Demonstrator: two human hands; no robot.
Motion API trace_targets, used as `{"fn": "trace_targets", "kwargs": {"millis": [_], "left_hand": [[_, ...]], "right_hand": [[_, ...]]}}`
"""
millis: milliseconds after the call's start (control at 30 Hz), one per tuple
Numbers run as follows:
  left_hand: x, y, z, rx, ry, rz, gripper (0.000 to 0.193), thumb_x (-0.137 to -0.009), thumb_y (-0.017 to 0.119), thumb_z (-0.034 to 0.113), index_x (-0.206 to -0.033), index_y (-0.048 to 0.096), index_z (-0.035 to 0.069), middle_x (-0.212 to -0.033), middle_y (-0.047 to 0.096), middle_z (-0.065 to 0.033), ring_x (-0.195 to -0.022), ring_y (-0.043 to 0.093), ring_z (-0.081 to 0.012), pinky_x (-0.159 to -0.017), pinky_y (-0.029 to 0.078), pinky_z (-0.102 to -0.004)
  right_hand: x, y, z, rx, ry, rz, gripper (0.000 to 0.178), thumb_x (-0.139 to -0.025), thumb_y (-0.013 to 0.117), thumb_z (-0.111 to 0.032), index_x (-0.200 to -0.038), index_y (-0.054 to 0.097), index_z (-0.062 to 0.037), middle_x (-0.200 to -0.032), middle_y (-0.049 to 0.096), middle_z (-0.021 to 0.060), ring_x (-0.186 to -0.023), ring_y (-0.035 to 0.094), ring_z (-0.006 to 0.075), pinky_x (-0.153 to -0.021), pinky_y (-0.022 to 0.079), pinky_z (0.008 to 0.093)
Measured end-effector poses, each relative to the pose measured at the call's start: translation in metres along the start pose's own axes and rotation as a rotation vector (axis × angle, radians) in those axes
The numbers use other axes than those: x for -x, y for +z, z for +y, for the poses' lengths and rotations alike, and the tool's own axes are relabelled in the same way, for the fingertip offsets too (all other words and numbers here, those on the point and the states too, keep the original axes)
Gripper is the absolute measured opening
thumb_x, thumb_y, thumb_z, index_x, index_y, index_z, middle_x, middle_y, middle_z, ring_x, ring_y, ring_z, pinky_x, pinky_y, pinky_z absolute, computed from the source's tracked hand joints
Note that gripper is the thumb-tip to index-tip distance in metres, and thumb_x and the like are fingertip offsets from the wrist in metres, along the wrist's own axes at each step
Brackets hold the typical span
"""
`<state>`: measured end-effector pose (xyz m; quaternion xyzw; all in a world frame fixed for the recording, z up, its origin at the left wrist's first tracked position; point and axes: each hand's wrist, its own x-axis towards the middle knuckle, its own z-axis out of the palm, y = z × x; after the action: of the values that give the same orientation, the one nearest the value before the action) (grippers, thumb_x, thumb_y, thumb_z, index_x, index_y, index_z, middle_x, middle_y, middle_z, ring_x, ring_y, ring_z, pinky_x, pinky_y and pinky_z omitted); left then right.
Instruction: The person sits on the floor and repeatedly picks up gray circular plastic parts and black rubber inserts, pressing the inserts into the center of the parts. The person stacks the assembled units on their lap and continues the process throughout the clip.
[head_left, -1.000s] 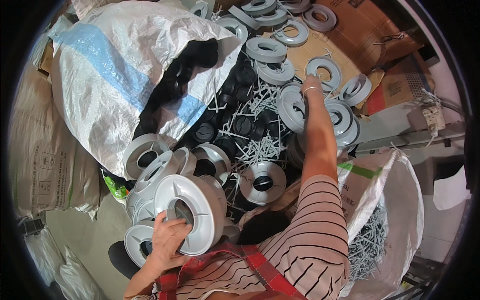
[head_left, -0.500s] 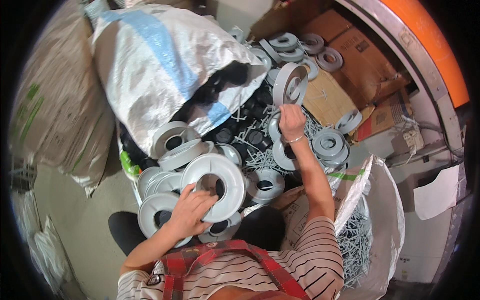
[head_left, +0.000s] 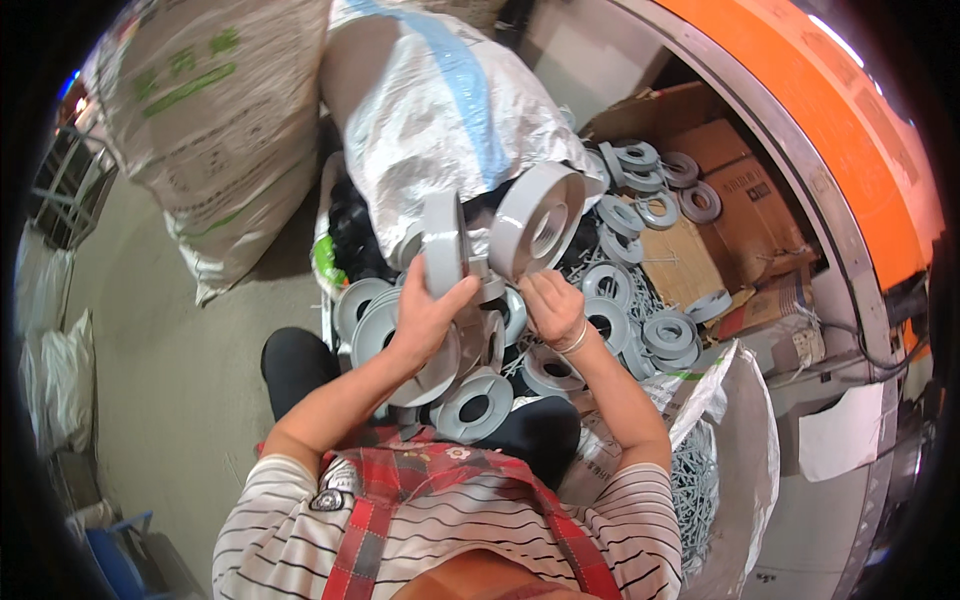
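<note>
Left hand [head_left: 425, 318], right hand [head_left: 553, 310], gripping 2 smooth gray rings [head_left: 517, 225]

The grey ring [head_left: 441, 240] apparently hides part of the left hand [head_left: 422, 318].

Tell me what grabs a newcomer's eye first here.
Probably the wide grey plastic ring in the right hand, near the centre, beside another grey plastic ring in the left hand. A white woven sack with a blue stripe bulges behind them; a bright orange curved panel sweeps the upper right.
</note>
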<state>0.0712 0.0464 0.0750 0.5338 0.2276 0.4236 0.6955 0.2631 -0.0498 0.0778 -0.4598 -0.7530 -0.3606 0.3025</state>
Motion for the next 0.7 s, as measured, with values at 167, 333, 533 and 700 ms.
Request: {"fn": "trace_targets", "kwargs": {"millis": [167,333,533,700], "left_hand": [[-0.01,-0.01,0.018,-0.015,0.079,0.032,0.047,-0.077,0.075,0.015,-0.115,0.051,0.001,-0.102,0.06,-0.0075,-0.094,0.058,-0.0148,-0.082,0.049,-0.0307],[-0.008,-0.033,0.033,0.429,-0.123,-0.002,0.045,-0.081,0.067,0.014,-0.121,0.052,0.0,-0.11,0.061,-0.0092,-0.099,0.06,-0.0206,-0.087,0.049,-0.0368],[-0.006,-0.044,0.047,0.6,-0.39,-0.111,0.041,-0.085,0.058,0.017,-0.122,0.05,0.0,-0.113,0.06,-0.013,-0.105,0.061,-0.0258,-0.095,0.049,-0.0425],[-0.006,-0.046,0.054,0.65,-0.558,-0.088,0.039,-0.087,0.054,0.014,-0.122,0.049,-0.001,-0.117,0.058,-0.015,-0.108,0.059,-0.0287,-0.097,0.048,-0.0496]], "right_hand": [[-0.035,-0.014,-0.036,-0.063,-0.094,-0.145,0.033,-0.061,0.063,-0.008,-0.091,0.065,0.0049,-0.09,0.062,0.0123,-0.076,0.062,0.0249,-0.062,0.052,0.0297],[-0.068,-0.025,-0.046,0.044,0.022,0.111,0.028,-0.065,0.076,-0.012,-0.089,0.068,-0.0004,-0.095,0.063,0.0103,-0.083,0.06,0.0254,-0.07,0.051,0.0314],[-0.092,-0.02,-0.068,-1.101,0.99,0.305,0.092,-0.079,0.075,-0.003,-0.145,0.013,0.0055,-0.119,0.058,0.0179,-0.115,0.054,0.0254,-0.097,0.046,0.0365],[-0.114,-0.025,-0.081,-1.288,1.133,0.319,0.087,-0.078,0.074,0.003,-0.143,0.016,0.0072,-0.113,0.061,0.0187,-0.1,0.062,0.0206,-0.087,0.052,0.0303]]}}
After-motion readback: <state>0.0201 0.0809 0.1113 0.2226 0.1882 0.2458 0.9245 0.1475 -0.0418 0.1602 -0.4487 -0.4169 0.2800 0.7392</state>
